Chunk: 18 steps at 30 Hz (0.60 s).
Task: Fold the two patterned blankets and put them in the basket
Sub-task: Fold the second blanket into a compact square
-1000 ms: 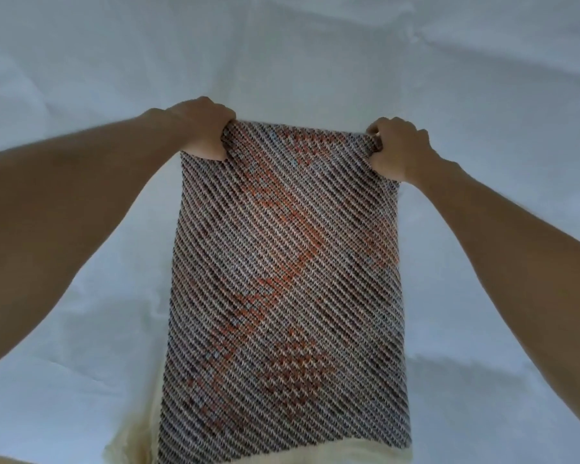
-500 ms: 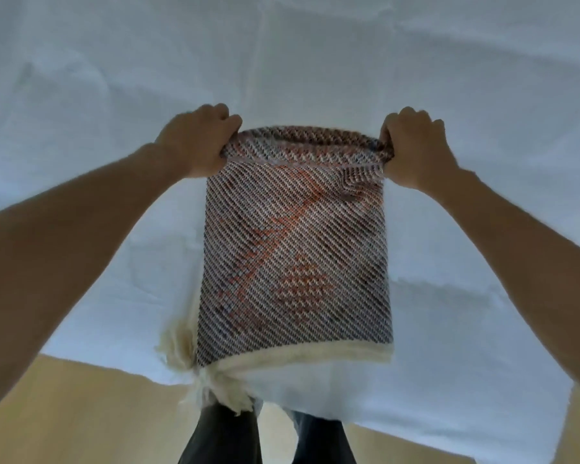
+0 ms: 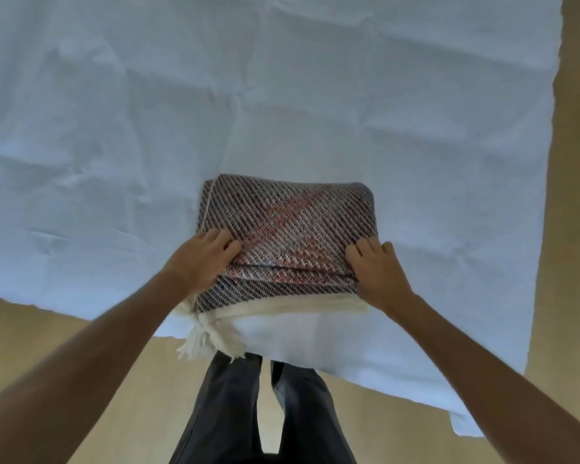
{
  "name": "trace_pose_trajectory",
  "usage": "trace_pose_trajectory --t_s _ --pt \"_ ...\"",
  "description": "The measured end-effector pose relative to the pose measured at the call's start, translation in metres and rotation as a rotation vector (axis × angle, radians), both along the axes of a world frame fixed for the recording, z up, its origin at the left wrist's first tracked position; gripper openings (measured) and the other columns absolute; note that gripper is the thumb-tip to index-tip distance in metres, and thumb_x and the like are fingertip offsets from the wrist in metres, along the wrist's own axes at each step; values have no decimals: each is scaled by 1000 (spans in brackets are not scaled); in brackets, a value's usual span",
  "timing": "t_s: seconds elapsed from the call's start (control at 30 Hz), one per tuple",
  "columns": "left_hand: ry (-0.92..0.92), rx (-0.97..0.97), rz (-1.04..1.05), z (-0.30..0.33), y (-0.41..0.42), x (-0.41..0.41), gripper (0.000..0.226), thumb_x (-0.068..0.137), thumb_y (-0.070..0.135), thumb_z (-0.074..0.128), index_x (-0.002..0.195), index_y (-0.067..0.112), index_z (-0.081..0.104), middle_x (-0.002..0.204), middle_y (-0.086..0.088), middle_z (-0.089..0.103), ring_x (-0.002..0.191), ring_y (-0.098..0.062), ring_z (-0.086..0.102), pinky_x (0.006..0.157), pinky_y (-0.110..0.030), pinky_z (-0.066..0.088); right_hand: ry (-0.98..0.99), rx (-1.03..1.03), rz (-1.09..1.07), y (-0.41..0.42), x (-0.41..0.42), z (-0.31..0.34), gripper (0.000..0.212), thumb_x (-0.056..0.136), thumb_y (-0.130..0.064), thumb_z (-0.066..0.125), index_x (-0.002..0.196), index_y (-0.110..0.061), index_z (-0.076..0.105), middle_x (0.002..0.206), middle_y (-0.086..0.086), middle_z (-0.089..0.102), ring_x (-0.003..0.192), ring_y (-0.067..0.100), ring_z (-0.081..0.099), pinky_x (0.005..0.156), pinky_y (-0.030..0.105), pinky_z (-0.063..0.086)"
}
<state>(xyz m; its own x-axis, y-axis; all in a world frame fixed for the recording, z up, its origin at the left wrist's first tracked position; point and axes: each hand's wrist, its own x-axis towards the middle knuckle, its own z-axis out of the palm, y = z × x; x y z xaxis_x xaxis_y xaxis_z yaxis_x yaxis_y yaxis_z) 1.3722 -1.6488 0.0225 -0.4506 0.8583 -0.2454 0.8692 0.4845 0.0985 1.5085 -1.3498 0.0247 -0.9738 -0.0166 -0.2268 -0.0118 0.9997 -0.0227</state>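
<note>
Our left hand and right hand have fingers laid over the top of the near corners, thumbs hidden, so pinch or press we cannot tell. Between them sits the patterned blanket, folded thick on the white sheet near its front edge, cream fringe dangling. It looks soft, floppy and light; we'd scoop under both sides. No basket in view.

Both hands, left and right, reach forward, fingers curled.
</note>
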Motion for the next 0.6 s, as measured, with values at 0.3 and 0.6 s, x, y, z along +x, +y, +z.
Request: trace_pose_trajectory --t_s 0.3,0.6 --pt "-57 -243 21 -28 -19 68 73 37 15 89 102 10 57 95 -13 60 76 -26 59 63 -38 54 -126 31 4 -25 59 -40 43 40 2 75 77 -10 56 75 9 56 69 28 53 58 33 42" --pt "-6 -58 171 -39 29 35 51 88 45 23 105 11 57 107 -16 59 94 -29 52 79 -42 46 210 -105 -198 -38 3 -38 29 86 -22 46 108 -8 59 119 15 55 110 31 50 88 45 44"
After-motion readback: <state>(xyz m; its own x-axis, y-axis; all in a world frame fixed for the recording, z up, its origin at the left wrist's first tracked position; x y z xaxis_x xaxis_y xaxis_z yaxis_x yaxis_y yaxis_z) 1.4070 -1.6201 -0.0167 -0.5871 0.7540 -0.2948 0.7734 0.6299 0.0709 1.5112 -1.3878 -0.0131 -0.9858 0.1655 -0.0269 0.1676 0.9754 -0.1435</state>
